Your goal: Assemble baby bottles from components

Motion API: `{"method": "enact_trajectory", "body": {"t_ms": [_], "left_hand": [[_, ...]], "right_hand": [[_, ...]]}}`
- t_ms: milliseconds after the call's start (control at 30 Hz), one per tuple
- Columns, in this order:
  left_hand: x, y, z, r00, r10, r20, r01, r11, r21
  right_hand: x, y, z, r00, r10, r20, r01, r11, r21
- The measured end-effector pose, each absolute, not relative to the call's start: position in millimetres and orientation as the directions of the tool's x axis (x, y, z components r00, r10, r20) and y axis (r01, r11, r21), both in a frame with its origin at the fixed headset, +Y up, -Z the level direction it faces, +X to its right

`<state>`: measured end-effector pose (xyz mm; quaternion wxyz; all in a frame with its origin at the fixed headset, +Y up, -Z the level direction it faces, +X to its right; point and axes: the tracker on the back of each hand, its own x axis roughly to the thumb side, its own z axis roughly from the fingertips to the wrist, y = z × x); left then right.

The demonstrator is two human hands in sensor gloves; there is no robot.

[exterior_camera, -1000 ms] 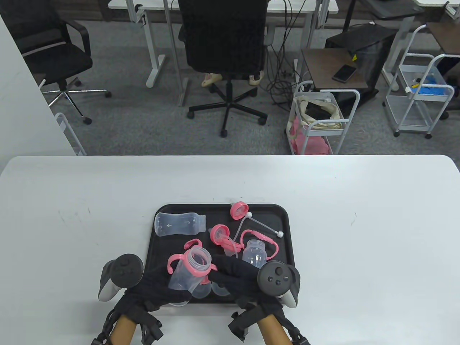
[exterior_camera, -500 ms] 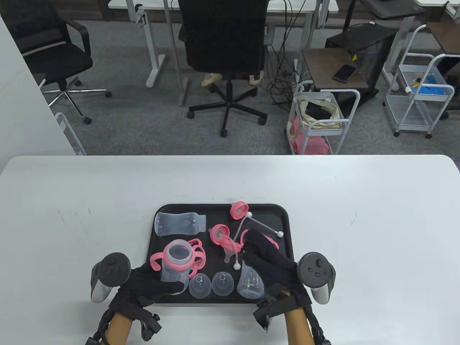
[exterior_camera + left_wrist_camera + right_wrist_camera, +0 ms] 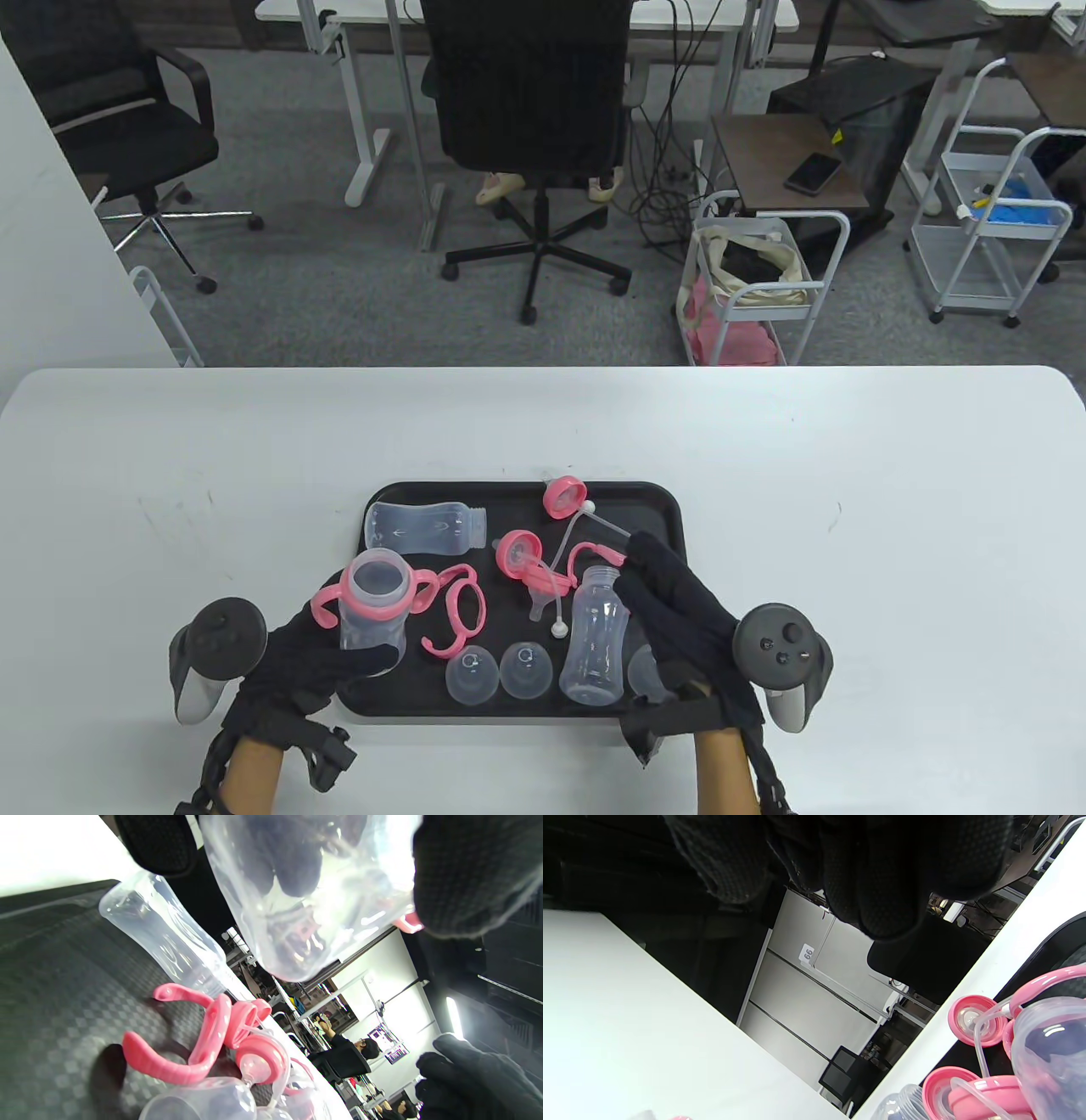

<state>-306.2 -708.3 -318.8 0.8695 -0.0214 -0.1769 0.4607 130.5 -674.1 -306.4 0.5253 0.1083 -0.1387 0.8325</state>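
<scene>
Currently: left hand [image 3: 318,658] grips handled bottle [image 3: 373,607] above the tray [image 3: 670,509] on the counter [image 3: 848,475]. Right hand [image 3: 679,615], fingers spread, holds nothing beside an upright bottle [image 3: 596,645]. Next, probably: fit a pink cap [image 3: 517,552].

office chair [image 3: 530,102] | phone [image 3: 813,172] on side table [image 3: 785,161] | wire cart [image 3: 988,221] | white cart [image 3: 755,289]

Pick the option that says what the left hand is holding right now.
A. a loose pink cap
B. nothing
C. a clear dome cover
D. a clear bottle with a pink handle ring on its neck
D: in the table view the left hand grips a clear bottle whose pink handle ring sits around the neck, at the tray's left edge.
</scene>
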Motion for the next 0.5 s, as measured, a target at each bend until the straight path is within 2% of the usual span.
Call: {"method": "enact_trajectory", "body": {"t_ms": [267, 500], "left_hand": [[-320.7, -713.5, -321.8, 0.531, 0.804, 0.267, -0.794, 0.582, -0.177], [-319.2, -716.2, -323.6, 0.553, 0.790, 0.266, -0.781, 0.602, -0.164]], "right_hand": [[115.9, -661.8, -325.9, -0.598, 0.767, 0.234, -0.799, -0.594, -0.094], [95.6, -641.1, -367.4, -0.756, 0.643, 0.119, -0.651, -0.758, -0.043]]}}
